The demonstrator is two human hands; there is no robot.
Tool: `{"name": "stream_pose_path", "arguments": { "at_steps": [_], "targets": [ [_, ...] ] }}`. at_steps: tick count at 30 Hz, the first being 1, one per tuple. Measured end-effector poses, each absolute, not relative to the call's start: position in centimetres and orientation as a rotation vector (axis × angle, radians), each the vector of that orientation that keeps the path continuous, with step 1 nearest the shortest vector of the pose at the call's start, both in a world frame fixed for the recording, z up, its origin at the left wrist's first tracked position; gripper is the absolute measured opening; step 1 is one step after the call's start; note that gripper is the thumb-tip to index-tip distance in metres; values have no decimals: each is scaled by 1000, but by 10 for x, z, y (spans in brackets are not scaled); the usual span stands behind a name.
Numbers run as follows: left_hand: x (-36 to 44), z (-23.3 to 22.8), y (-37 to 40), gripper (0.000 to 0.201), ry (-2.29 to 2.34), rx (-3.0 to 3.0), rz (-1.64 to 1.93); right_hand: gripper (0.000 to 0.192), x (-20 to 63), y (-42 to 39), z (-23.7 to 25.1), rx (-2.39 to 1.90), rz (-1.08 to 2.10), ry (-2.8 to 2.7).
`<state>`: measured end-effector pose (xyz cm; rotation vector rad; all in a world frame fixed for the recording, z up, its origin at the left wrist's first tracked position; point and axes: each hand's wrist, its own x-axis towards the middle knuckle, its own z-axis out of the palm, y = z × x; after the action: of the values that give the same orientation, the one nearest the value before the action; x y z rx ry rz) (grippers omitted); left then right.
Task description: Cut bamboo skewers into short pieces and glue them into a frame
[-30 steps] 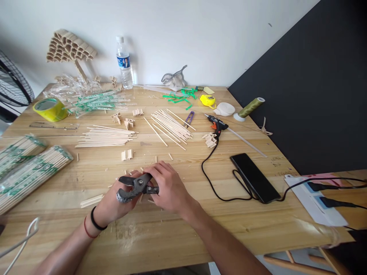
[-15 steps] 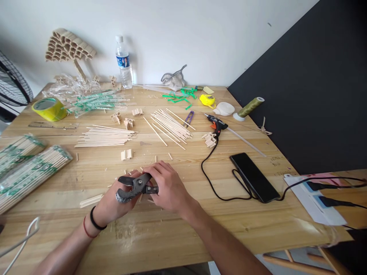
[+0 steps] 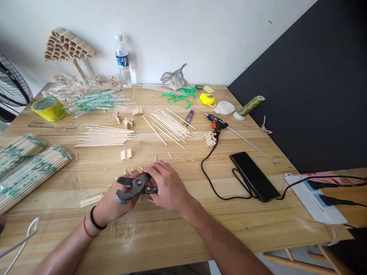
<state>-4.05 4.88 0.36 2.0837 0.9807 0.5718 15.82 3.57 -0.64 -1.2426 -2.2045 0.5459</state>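
I see both hands close together at the near middle of the light wooden table (image 3: pixel 177 236). My right hand (image 3: pixel 169 187) is closed around the handle of the black metal cutter with a curved grey blade (image 3: pixel 132 187); the cutter head points to the left and lies over my left hand (image 3: pixel 114 202), a little above the table surface. The left hand is under the blade with fingers curled; if it pinches a small piece, I cannot tell, because the tool hides the fingertips. Short cut wooden pieces (image 3: pixel 126 154) lie just behind the hands. Further back is a loose pile of thin wooden sticks (image 3: pixel 104 136). The black smartphone (image 3: pixel 254 177) lies well apart on the right, beside the black glue gun cable (image 3: pixel 210 179).
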Motion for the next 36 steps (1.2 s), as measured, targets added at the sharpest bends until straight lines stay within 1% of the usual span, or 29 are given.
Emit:
{"name": "stream_pose_path", "arguments": {
  "at_steps": [13, 29, 34, 36],
  "targets": [
    [-43, 1, 49, 28, 916, 2063, 563, 53, 158, 35, -2, -1262, 583, -2272],
    [-47, -4, 49, 35, 923, 2100, 558, 48, 158, 35, -1, -1268, 589, -2279],
    [-45, -1, 49, 29, 924, 2068, 564, 48, 158, 35, -3, -1257, 597, -2275],
    [-45, 0, 49, 30, 919, 2062, 571, 48, 158, 35, -3, -1256, 594, -2271]
  ]
}}
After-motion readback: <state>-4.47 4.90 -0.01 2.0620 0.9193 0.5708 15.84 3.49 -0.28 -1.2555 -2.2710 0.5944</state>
